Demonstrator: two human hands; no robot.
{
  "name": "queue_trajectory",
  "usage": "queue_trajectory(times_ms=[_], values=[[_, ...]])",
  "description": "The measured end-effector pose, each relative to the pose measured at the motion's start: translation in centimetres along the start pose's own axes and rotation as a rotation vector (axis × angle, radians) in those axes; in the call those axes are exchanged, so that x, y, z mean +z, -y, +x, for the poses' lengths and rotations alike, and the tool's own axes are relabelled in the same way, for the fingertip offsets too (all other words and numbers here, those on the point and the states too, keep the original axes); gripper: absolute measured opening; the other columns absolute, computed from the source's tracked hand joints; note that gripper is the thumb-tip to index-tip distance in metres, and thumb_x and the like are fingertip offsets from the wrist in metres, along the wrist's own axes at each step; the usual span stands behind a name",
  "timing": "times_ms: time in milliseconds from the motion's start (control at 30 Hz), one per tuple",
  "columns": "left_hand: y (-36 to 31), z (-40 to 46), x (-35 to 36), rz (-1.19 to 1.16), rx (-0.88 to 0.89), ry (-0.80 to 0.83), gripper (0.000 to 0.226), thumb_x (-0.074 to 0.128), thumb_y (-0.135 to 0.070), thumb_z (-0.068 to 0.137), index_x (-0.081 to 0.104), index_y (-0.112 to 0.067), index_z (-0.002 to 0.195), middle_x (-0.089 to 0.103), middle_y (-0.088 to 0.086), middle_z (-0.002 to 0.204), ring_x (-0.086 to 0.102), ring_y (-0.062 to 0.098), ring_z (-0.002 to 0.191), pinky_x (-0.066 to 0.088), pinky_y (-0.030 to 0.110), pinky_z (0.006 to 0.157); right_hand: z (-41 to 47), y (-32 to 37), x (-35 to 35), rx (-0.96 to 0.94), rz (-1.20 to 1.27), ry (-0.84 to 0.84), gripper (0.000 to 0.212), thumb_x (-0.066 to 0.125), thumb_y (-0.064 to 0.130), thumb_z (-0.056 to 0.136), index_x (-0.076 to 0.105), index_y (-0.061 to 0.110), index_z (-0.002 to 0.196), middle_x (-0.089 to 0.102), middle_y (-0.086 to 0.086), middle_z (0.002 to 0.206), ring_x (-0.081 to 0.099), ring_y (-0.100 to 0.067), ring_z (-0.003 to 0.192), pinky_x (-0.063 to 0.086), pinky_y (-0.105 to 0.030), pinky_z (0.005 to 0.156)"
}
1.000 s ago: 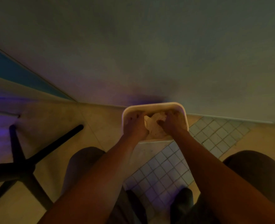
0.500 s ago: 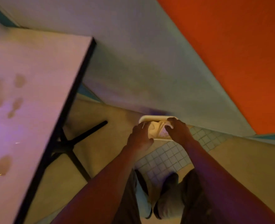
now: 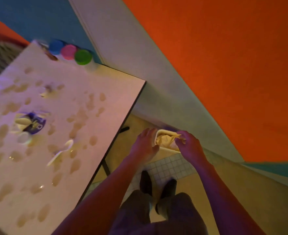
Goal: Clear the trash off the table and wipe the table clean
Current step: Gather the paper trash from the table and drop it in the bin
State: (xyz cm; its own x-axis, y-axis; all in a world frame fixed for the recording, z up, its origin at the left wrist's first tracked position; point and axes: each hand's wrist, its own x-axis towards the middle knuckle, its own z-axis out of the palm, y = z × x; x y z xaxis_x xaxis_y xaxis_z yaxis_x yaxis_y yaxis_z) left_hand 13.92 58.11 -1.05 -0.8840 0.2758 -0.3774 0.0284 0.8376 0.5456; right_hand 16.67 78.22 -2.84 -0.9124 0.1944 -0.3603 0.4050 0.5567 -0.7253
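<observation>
A white bin stands on the floor by the wall, with crumpled paper in it. My right hand pinches the top of that paper over the bin. Beside the bin's left rim is my left hand, fingers spread and thumb touching the rim. To the left is the white table, covered in brownish smears. On it lie a blue wrapper, a white plastic spoon and a small white cup.
Three tubs with blue, pink and green lids stand at the table's far corner. The table's black leg is left of my shoes. An orange wall rises behind the bin.
My view has swung up and left, bringing the stained table and its litter into sight. My hands have lifted from pressing paper into the bin; the left now sits at the rim.
</observation>
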Motion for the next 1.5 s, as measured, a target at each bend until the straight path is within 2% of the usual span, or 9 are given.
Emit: queue_trajectory(times_ms=[100,200,267,333,400,633,900,1100,1500], values=[[-0.1,-2.5,-2.4,-0.064,-0.032,-0.075,0.075,0.069,-0.033,0.086,0.032,-0.028,0.152,0.034,0.002,0.155,0.038,0.026,0.139,0.04,0.04,0.109,-1.6,2.6,-0.8,-0.067,0.006,-0.005,0.031,0.067,0.021,0.091,0.064,0.021,0.121,0.068,-0.002,0.118,0.065,-0.021,0.105,0.05,-0.034,0.092],[-0.1,-4.7,-4.4,-0.087,-0.061,-0.156,0.073,0.068,-0.032,0.088,0.033,-0.026,0.152,0.034,0.004,0.154,0.038,0.026,0.139,0.037,0.039,0.112,-2.3,4.6,-0.9,-0.137,-0.006,0.032,0.032,0.068,0.021,0.091,0.064,0.02,0.122,0.068,0.0,0.118,0.066,-0.019,0.103,0.047,-0.028,0.088],[0.3,-6.6,-5.4,-0.089,-0.113,-0.206,0.071,0.067,-0.031,0.09,0.033,-0.026,0.152,0.033,0.004,0.155,0.036,0.025,0.139,0.034,0.037,0.112,-2.7,5.6,-0.3,-0.172,-0.01,0.06,0.031,0.07,0.021,0.09,0.065,0.019,0.12,0.069,-0.002,0.116,0.067,-0.018,0.098,0.049,-0.028,0.087],[1.2,-8.5,-5.8,-0.111,-0.168,-0.256,0.068,0.066,-0.033,0.091,0.035,-0.029,0.151,0.034,0.002,0.153,0.039,0.026,0.136,0.038,0.039,0.11,-3.1,6.6,0.4,-0.207,-0.025,0.094,0.029,0.071,0.02,0.089,0.066,0.018,0.118,0.07,-0.004,0.113,0.067,-0.017,0.091,0.047,-0.025,0.083],[2.2,-10.4,-6.1,-0.131,-0.224,-0.299,0.065,0.066,-0.034,0.091,0.036,-0.032,0.149,0.035,0.001,0.151,0.042,0.025,0.132,0.043,0.04,0.105,-3.4,7.6,1.2,-0.259,-0.046,0.128,0.03,0.07,0.02,0.09,0.065,0.016,0.119,0.07,-0.006,0.114,0.067,-0.02,0.091,0.048,-0.027,0.083],[5.7,-16.1,-6.3,-0.167,-0.423,-0.39,0.061,0.065,-0.034,0.091,0.039,-0.034,0.147,0.037,0.001,0.149,0.045,0.025,0.128,0.048,0.044,0.099,-4.3,11.3,4.7,-0.356,-0.126,0.327,0.034,0.066,0.023,0.092,0.064,0.016,0.125,0.065,-0.009,0.125,0.062,-0.027,0.114,0.049,-0.042,0.1],[10.7,-21.0,-7.2,-0.225,-0.589,-0.511,0.059,0.065,-0.034,0.091,0.042,-0.031,0.146,0.041,0.004,0.148,0.044,0.026,0.131,0.043,0.042,0.105,-5.2,16.0,10.5,-0.495,-0.308,0.481,0.032,0.066,0.026,0.091,0.065,0.019,0.123,0.067,-0.008,0.119,0.063,-0.025,0.108,0.05,-0.033,0.091],[16.2,-21.8,-8.6,-0.248,-0.685,-0.514,0.055,0.064,-0.034,0.091,0.046,-0.032,0.143,0.045,0.003,0.144,0.045,0.026,0.129,0.045,0.042,0.102,-5.0,19.6,15.5,-0.553,-0.379,0.558,0.031,0.063,0.03,0.093,0.064,0.021,0.122,0.066,-0.006,0.114,0.064,-0.022,0.098,0.051,-0.033,0.086],[24.5,-17.6,-13.1,-0.211,-0.717,-0.456,0.048,0.056,-0.035,0.093,0.048,-0.033,0.14,0.048,-0.004,0.139,0.047,0.025,0.126,0.051,0.042,0.09,-2.5,25.9,24.5,-0.528,-0.498,0.616,0.031,0.062,0.032,0.093,0.063,0.025,0.123,0.065,-0.002,0.116,0.061,-0.018,0.101,0.043,-0.026,0.081]])
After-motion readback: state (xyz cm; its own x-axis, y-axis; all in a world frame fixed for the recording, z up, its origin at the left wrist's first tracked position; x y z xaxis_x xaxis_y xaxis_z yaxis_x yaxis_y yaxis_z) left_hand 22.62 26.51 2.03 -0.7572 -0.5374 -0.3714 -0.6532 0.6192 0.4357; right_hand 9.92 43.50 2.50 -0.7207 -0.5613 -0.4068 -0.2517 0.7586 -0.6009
